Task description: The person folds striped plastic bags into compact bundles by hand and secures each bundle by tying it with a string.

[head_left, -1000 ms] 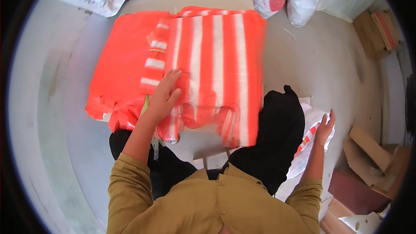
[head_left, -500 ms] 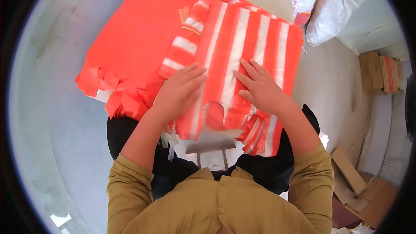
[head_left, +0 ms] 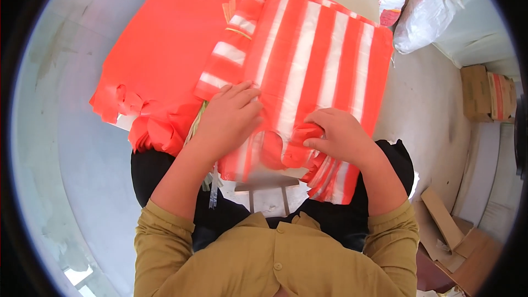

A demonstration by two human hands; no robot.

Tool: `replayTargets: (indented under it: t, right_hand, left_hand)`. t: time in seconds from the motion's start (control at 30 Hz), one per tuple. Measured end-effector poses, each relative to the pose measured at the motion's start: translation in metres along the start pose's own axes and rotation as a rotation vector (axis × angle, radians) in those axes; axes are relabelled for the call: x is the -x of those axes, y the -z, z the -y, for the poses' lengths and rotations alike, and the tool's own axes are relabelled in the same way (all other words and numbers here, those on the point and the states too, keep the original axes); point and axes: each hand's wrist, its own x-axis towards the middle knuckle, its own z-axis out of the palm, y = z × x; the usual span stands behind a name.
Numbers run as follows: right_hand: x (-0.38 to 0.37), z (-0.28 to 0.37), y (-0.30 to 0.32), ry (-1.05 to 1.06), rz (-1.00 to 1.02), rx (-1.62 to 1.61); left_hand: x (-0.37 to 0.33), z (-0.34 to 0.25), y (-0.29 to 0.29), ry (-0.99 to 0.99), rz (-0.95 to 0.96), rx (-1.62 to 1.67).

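Observation:
A stack of red-and-white striped plastic bags (head_left: pixel 297 66) lies in front of me, its cut-out handle end toward me. My left hand (head_left: pixel 230 121) lies on the stack's left edge, fingers slightly bent, pressing the plastic with nothing gripped. Near the handle cut-out, my right hand (head_left: pixel 342 136) is closed, thumb and fingers pinching a fold of a striped bag. Gathered, crinkled handle ends (head_left: pixel 330 179) hang below that hand. Beside the stack, a narrow striped bundle (head_left: pixel 228 52) is bound with a thin yellowish tie (head_left: pixel 238 33).
A large pile of plain red plastic bags (head_left: pixel 170 44) lies on the left. White sacks (head_left: pixel 428 12) are at the far right, with cardboard boxes (head_left: pixel 477 93) nearer. Flattened cardboard (head_left: pixel 445 220) lies at lower right. A small stool-like frame (head_left: pixel 268 184) shows between my knees.
My right hand has drawn toward me, and its spread fingers have closed on a bag's fold near the handle. My left hand stays on the left edge, its fingers a little more bent.

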Motion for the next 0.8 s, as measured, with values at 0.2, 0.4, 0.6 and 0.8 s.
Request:
replayTargets:
  t: [0.2,0.4,0.6,0.8]
  right_hand:
    - [0.002,-0.001,-0.003,-0.124,-0.019,-0.454]
    - [-0.001,-0.003,0.008,-0.288,-0.109,-0.747]
    - [-0.004,0.009,0.016,-0.315,-0.213,-1.025]
    - [-0.003,0.0,0.015,-0.324,-0.22,-1.024]
  left_hand:
    - [-0.004,-0.004,0.002,0.075,-0.008,0.109]
    - [0.0,-0.003,0.002,0.293,-0.13,0.637]
    - [0.006,0.002,-0.003,0.527,-0.282,0.951]
    - [0.018,0.0,0.003,0.642,-0.236,0.89]
